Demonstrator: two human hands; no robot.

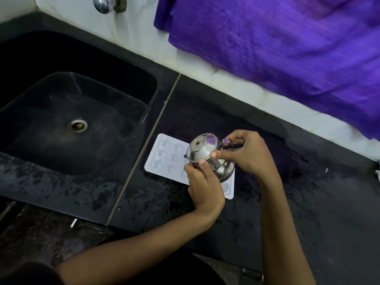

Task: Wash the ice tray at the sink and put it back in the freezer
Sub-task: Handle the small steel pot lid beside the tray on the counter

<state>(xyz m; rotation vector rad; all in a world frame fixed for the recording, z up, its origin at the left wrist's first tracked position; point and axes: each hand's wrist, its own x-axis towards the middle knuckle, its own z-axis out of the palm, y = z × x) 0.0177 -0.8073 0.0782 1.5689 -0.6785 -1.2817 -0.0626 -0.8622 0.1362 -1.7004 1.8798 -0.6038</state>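
Observation:
A white ice tray (164, 157) with star-shaped moulds lies flat on the wet black counter (308, 202), just right of the sink. Above its right half I hold a small steel kettle (205, 153), tilted toward the tray. My left hand (203, 188) grips the kettle's lower body from the near side. My right hand (246, 155) holds the kettle at its handle, thumb pressed on the side. Both hands and the kettle hide the middle and right part of the tray.
A black sink (61, 64) with a steel drain (77, 125) fills the left. A chrome tap fitting (102, 4) sits on the white tiled wall above it. A purple cloth (277, 48) hangs over the wall at upper right. The counter's front edge runs near my body.

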